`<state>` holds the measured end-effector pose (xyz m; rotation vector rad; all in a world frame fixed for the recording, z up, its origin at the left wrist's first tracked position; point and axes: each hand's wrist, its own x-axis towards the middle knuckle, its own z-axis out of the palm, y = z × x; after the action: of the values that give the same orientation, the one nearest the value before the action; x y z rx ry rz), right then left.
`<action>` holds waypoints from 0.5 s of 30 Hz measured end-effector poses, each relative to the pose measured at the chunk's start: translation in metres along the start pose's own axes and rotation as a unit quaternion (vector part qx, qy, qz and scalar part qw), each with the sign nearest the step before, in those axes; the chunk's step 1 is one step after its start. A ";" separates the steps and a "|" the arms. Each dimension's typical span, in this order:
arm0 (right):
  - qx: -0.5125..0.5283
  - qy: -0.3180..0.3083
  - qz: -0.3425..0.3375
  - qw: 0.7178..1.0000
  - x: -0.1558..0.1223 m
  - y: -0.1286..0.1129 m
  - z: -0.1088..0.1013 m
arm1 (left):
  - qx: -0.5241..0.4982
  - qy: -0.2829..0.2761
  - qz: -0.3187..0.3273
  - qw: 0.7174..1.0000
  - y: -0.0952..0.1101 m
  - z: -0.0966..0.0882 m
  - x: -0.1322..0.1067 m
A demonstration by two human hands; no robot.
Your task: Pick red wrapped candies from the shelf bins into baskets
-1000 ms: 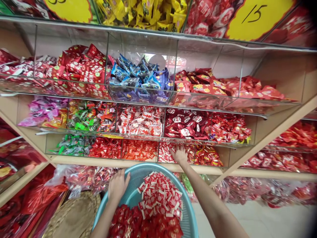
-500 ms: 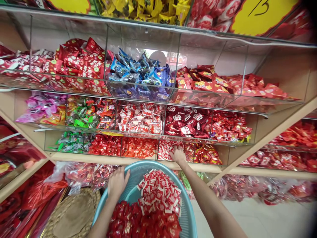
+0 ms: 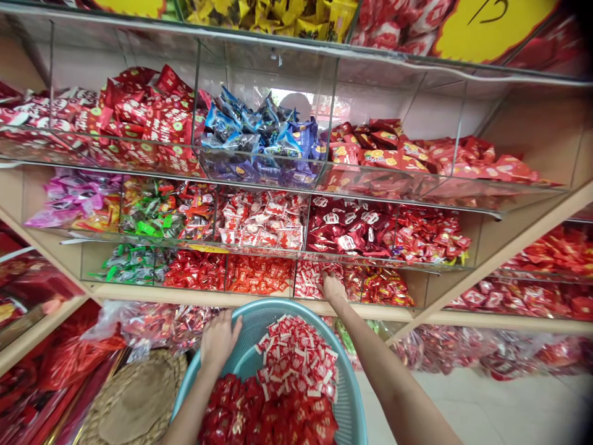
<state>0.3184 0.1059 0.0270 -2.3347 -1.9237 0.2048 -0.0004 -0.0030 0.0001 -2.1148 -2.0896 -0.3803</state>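
Observation:
My left hand [image 3: 218, 340] grips the left rim of a teal plastic basket [image 3: 354, 377], thumb toward the inside. Inside the basket lie a heap of small red-and-white wrapped candies [image 3: 299, 355] and, nearer me, shiny dark red wrapped candies [image 3: 273, 415]. My right hand [image 3: 332, 287] reaches over the basket's far side into a bottom-row shelf bin of red-and-white wrapped candies [image 3: 309, 279]. Its fingertips are down among those candies and mostly hidden, so I cannot see whether they hold any.
Clear-fronted shelf bins hold orange-red candies [image 3: 259, 275], maroon packets [image 3: 347, 228] and blue packets [image 3: 259, 130]. A wooden shelf edge [image 3: 185, 295] runs behind the basket. A woven straw item [image 3: 134, 398] lies at left. Bagged goods [image 3: 445, 352] sit below the shelves, above the tiled floor [image 3: 500, 405].
Almost nothing differs. My right hand stays in the bin with only a very slight shift, and my left hand keeps its place on the rim. The view has moved a little.

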 end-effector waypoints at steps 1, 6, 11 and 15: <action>0.002 0.001 0.000 1.000 0.000 0.000 0.000 | 0.003 0.002 0.000 1.000 0.000 0.000 0.000; 0.026 0.002 0.003 1.000 0.003 -0.001 0.002 | 0.013 0.001 0.004 1.000 0.001 0.000 -0.001; 0.093 0.018 0.002 0.995 0.003 0.003 0.006 | 0.024 0.000 -0.001 1.000 0.001 0.000 0.000; 0.182 0.052 0.000 0.982 0.005 0.011 0.011 | 0.025 -0.001 -0.001 1.000 0.001 0.000 0.000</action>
<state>0.3282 0.1082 0.0143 -2.0614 -1.6728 0.3897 0.0007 -0.0034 0.0000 -2.0861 -2.0805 -0.3240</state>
